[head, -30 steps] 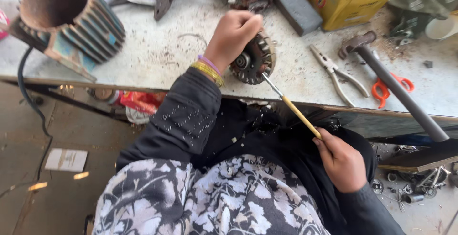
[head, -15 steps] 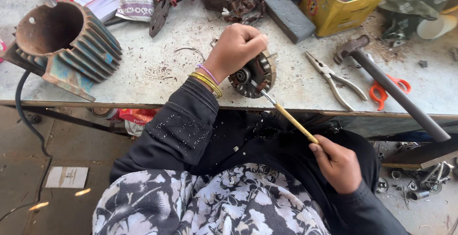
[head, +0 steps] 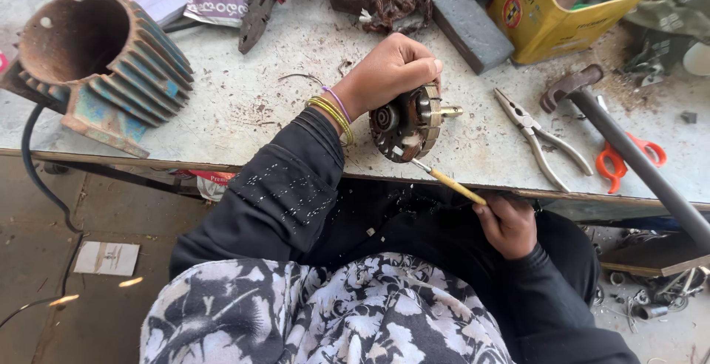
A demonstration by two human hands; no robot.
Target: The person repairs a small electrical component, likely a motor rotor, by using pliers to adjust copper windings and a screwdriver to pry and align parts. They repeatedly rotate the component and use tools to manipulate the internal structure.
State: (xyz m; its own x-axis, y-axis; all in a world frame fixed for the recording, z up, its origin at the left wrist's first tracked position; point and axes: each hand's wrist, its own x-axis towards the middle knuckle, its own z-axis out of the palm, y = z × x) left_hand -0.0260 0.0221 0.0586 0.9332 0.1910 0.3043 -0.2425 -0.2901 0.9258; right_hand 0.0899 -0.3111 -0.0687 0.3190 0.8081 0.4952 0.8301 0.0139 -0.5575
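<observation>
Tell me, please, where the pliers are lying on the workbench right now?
In the head view the pliers lie on the bench's right part, between the round motor part in the left hand and the orange-handled scissors.

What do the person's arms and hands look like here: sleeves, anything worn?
Both arms are in long black sleeves; the left sleeve carries small pale specks like beading. The left hand is bare, with thin yellow-green bangles and a purple band at the wrist. The right hand is bare; no gloves.

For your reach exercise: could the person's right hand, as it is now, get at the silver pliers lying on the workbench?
Probably not at once: the right hand grips a yellow-handled screwdriver below the bench edge. The silver pliers lie uncovered just beyond.
</observation>
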